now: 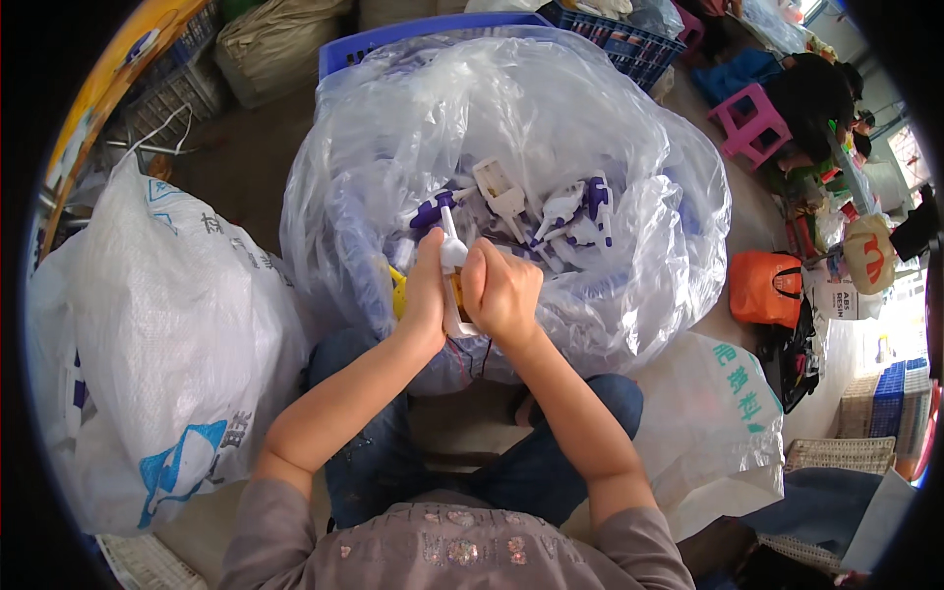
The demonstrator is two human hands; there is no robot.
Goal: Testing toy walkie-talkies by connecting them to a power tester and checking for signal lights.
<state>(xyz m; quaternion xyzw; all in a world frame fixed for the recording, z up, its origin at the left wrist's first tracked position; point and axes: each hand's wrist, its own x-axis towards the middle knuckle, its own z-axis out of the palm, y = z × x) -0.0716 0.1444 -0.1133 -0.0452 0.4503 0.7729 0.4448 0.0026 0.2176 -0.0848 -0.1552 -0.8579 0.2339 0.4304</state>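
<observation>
Between my two hands is a white plastic toy part [453, 254] with a narrow upper end, a yellowish inside and thin red and dark wires trailing from its bottom. My left hand [424, 292] grips its left side, fingers mostly hidden behind it. My right hand [502, 293] is closed on its right side, thumb bent against it. Just beyond lie similar white plastic parts [500, 192] and purple-and-white pieces [562, 208], inside a large clear plastic bag [639, 147]. A yellow piece [398, 291] shows beside my left hand.
The bag lines a blue crate [344, 57]. A stuffed white woven sack [187, 324] stands at my left, and a flattened white sack [703, 423] lies at my right. Farther right are an orange bag [765, 288], a pink stool [750, 126] and another person [824, 98].
</observation>
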